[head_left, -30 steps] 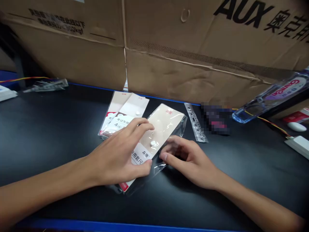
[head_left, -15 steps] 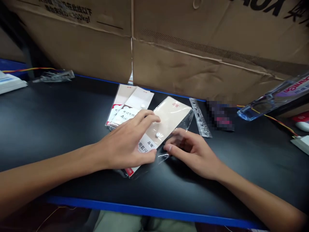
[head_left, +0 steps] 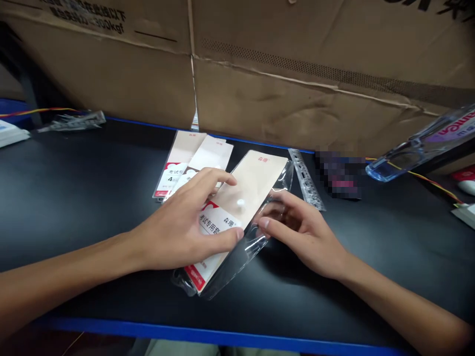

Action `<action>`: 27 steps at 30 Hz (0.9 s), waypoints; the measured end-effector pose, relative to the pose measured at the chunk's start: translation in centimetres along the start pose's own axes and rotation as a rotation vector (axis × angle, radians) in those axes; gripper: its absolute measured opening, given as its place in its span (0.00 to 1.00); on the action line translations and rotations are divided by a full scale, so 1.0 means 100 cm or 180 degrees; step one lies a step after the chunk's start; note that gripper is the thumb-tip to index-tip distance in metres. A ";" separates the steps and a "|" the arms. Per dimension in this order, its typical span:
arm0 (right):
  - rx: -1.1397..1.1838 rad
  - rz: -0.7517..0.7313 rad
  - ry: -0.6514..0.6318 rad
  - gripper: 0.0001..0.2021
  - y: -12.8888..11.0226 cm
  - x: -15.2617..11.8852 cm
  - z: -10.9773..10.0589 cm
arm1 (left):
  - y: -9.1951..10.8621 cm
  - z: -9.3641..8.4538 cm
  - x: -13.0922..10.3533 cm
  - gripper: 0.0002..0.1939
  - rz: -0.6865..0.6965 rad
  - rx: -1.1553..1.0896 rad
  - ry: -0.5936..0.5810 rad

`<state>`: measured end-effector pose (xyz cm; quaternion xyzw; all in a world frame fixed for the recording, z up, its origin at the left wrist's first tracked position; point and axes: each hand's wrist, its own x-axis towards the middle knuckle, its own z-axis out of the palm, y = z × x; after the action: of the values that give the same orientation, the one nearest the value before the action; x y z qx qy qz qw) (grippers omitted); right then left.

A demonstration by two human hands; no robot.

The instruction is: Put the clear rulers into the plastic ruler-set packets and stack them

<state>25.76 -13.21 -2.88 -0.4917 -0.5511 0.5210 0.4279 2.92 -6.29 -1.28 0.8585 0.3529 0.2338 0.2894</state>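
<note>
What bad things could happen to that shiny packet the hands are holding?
The clear sleeve is loose and crinkly around the beige card, so it might crease or tear where the right hand pinches its edge. The left hand presses on top of the card, which could bend it. The two packets lying behind, partly under the left hand's fingers, might get nudged out of place.

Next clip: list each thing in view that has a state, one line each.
Left hand: grip pressing the beige card packet in a clear plastic sleeve.
Right hand: fingers on the sleeve's edge.
Two similar card packets: flat, overlapping.
Clear plastic ruler: flat, untouched.
</note>
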 end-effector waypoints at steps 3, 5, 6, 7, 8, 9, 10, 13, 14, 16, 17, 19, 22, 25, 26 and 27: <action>-0.0058 -0.0034 -0.0050 0.13 0.000 0.000 -0.001 | -0.001 0.003 -0.001 0.27 -0.0034 -0.0168 0.0206; -0.0352 -0.0138 0.0015 0.15 -0.003 0.002 -0.008 | -0.002 0.003 -0.002 0.26 -0.0033 -0.0159 0.0285; -0.0641 -0.0242 0.0131 0.16 -0.006 0.004 -0.014 | -0.001 0.003 -0.001 0.25 -0.0028 -0.0115 0.0322; -0.1044 -0.0356 0.0306 0.16 -0.010 0.006 -0.022 | -0.001 0.002 -0.001 0.25 -0.0020 -0.0048 0.0359; -0.1513 -0.0520 0.0579 0.16 -0.013 0.010 -0.032 | 0.000 0.001 -0.001 0.25 -0.0008 0.0033 0.0384; -0.2128 -0.0671 0.0836 0.14 -0.016 0.013 -0.044 | 0.001 0.000 0.000 0.24 0.0011 0.0115 0.0394; -0.2775 -0.0757 0.1179 0.13 -0.018 0.017 -0.056 | 0.002 0.000 0.000 0.23 0.0032 0.0186 0.0392; -0.4094 -0.0529 0.1546 0.13 -0.018 0.028 -0.088 | 0.004 -0.002 0.001 0.21 0.0060 0.0310 0.0348; -0.4327 -0.0308 0.1477 0.14 -0.016 0.030 -0.095 | 0.004 -0.002 0.001 0.20 0.0062 0.0328 0.0336; -0.4517 0.0065 0.1349 0.14 -0.011 0.032 -0.101 | 0.004 -0.002 0.001 0.19 0.0057 0.0351 0.0333; -0.4540 0.0196 0.1351 0.13 -0.010 0.032 -0.100 | 0.004 -0.002 0.001 0.19 0.0061 0.0353 0.0339; -0.4531 0.0366 0.1456 0.12 -0.009 0.031 -0.095 | 0.003 -0.001 0.001 0.19 0.0076 0.0347 0.0345; -0.4450 0.0498 0.1642 0.11 -0.013 0.029 -0.090 | 0.002 -0.001 0.001 0.20 0.0099 0.0338 0.0317; -0.4377 0.0357 0.1870 0.09 -0.018 0.028 -0.093 | 0.003 0.000 0.001 0.21 0.0107 0.0311 0.0320; -0.4347 0.0234 0.2021 0.08 -0.019 0.028 -0.095 | 0.003 0.000 0.000 0.21 0.0105 0.0299 0.0338; -0.4311 0.0071 0.2174 0.07 -0.021 0.028 -0.097 | 0.003 0.000 0.000 0.21 0.0096 0.0287 0.0353</action>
<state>34.70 -8.91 -0.04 -0.7866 -0.5825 -0.1082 0.1741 3.07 -6.43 -1.02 0.8616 0.3656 0.2691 0.2270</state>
